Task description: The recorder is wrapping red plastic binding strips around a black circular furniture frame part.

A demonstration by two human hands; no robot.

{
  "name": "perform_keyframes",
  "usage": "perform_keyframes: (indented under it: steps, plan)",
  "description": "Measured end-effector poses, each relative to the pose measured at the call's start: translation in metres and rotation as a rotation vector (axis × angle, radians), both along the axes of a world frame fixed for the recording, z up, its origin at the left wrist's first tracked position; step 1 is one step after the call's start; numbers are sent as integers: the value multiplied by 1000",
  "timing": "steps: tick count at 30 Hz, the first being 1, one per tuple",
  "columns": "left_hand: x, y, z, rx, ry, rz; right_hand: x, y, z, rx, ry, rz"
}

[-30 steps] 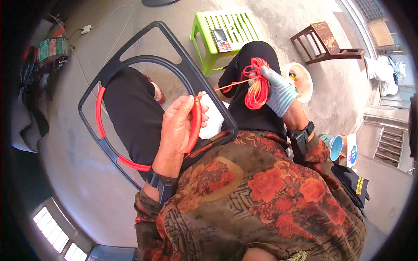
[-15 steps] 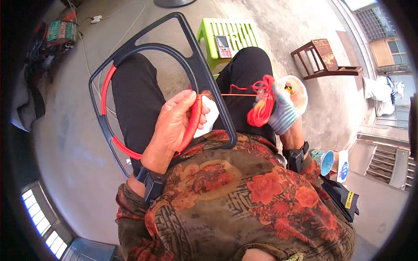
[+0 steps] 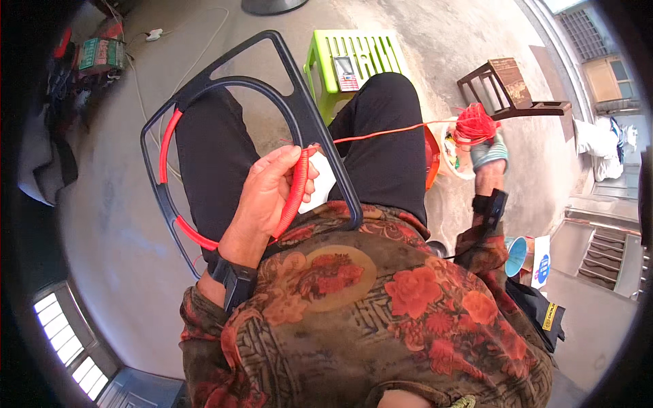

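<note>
A black frame [image 3: 301,95] with a curved inner bar rests against my thighs, parts of the curve wrapped in red cord. My left hand [image 3: 266,187] is closed around the wrapped section [image 3: 297,183] on the curve's near right, thumb pinching at the top of its coils. From there a red strand [image 3: 384,132] runs across the frame's straight side to a bundle of red cord [image 3: 474,125]. My right hand [image 3: 491,151], in a striped glove, holds that bundle out at the right; its fingers are partly hidden and blurred.
A green plastic stool [image 3: 360,54] with a mobile phone [image 3: 346,73] on it stands beyond my knees. Beside my right thigh is a pale bucket [image 3: 450,153] with small things inside. A wooden stool [image 3: 507,88] lies farther right. A cable [image 3: 136,88] crosses the floor at left.
My right hand has moved right and away from the frame with the cord bundle, drawing out a longer strand. My left hand keeps its hold on the wrapped section.
</note>
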State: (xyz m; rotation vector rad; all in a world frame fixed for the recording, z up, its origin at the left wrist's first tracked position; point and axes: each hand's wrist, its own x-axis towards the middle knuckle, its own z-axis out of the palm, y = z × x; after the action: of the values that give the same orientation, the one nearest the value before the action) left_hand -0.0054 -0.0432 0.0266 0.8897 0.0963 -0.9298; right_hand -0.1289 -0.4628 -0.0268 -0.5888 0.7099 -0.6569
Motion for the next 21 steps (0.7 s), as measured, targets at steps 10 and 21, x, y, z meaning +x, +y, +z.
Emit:
perform_keyframes:
  steps: [10,21]
  plan:
    - [-1,-18,1,28,32,-89,64,132,79,-912,525,364]
    - [2,-27,1,-52,156,-190,138,219,11,188,12,1216]
